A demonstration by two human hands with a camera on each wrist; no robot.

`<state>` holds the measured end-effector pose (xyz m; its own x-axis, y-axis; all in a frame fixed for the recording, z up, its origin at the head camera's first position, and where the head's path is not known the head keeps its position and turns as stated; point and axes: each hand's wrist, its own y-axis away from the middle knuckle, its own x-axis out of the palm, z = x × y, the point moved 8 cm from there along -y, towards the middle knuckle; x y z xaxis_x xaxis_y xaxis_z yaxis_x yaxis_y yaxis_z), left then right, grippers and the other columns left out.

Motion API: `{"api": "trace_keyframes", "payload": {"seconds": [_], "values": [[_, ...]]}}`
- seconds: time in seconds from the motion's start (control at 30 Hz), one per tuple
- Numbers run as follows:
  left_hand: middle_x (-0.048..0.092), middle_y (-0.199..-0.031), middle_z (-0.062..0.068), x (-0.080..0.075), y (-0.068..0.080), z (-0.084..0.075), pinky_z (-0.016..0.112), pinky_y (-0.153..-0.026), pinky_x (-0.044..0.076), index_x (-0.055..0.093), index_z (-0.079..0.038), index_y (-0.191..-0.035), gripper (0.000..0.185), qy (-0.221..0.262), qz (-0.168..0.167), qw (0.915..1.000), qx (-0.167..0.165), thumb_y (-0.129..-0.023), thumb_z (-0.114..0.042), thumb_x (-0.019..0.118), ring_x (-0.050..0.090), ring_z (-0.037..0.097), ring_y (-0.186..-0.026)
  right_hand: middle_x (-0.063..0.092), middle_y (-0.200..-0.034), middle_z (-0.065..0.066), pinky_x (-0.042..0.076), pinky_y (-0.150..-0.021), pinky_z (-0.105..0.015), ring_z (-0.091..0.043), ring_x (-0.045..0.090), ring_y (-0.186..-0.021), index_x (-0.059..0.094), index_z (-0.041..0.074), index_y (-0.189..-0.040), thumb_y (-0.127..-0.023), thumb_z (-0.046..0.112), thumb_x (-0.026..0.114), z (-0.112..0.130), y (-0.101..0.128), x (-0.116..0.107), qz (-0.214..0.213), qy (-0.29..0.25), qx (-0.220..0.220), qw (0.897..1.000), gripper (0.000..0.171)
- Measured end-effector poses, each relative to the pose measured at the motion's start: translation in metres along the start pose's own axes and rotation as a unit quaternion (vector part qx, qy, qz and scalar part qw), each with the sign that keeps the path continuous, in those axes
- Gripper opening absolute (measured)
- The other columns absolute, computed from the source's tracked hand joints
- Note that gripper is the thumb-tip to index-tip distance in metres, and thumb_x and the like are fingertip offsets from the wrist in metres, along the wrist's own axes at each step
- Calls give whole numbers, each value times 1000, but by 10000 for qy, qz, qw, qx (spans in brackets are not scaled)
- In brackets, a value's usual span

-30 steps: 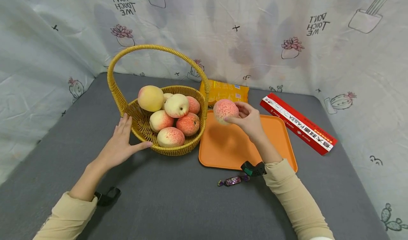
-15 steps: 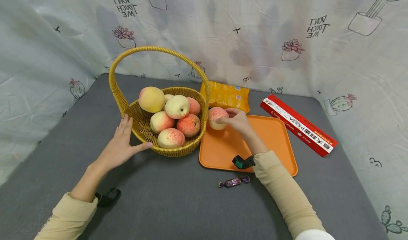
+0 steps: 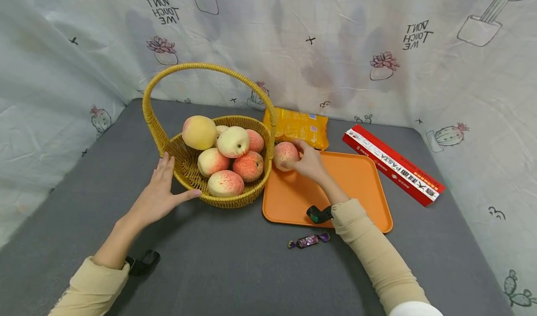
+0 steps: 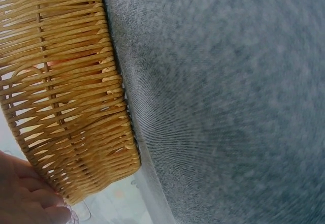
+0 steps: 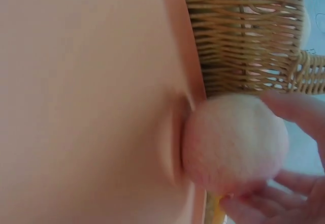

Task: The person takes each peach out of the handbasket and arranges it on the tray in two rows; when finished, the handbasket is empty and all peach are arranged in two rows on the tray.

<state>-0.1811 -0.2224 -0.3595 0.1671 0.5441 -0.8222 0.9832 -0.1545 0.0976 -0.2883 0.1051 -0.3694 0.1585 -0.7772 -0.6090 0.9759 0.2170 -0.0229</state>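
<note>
Grey table [image 3: 235,269]: carries all items. Wicker basket [image 3: 189,167]: holds 6 peaches, with left hand [image 3: 161,192] flat against its outer wall, fingers straight, thumb spread along the base. Orange tray [image 3: 361,185]: lies directly beneath the right-hand fingers. Right hand [image 3: 309,161]: fingers curled around 1 peach [image 3: 285,154], which rests on the tray's corner just beside the basket. Wrapped candy [image 3: 308,240]: lies near the right wrist, off the tray
</note>
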Motion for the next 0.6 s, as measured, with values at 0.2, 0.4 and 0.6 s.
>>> {"api": "trace_keyframes", "payload": {"seconds": [0.2,0.4,0.6], "values": [[-22,-157,21,-1,1,0,62,-112,4,-9,8,-151,117,-16,-12,10000,-7,-87,-60,62,-15,40,-144,58,-131,-20,44,-98,-50,-38,53,-121,54,-3,-134,-72,5,82,12,2,-2,67,720,-780,9943,68],[-21,-157,21,-1,2,1,65,-110,8,-9,8,-151,116,-6,-5,10000,-11,-88,-59,62,-14,40,-144,58,-130,-20,46,-98,-47,-35,55,-120,53,-3,-135,-75,8,82,11,0,3,-17,813,-870,9929,68],[-22,-157,20,0,2,1,66,-109,9,-9,7,-151,116,10,3,10000,-17,-88,-60,62,-14,41,-144,60,-128,-20,48,-96,-46,-34,57,-117,53,-3,-135,-75,8,82,12,-4,3,-252,793,-872,9927,67]]}}
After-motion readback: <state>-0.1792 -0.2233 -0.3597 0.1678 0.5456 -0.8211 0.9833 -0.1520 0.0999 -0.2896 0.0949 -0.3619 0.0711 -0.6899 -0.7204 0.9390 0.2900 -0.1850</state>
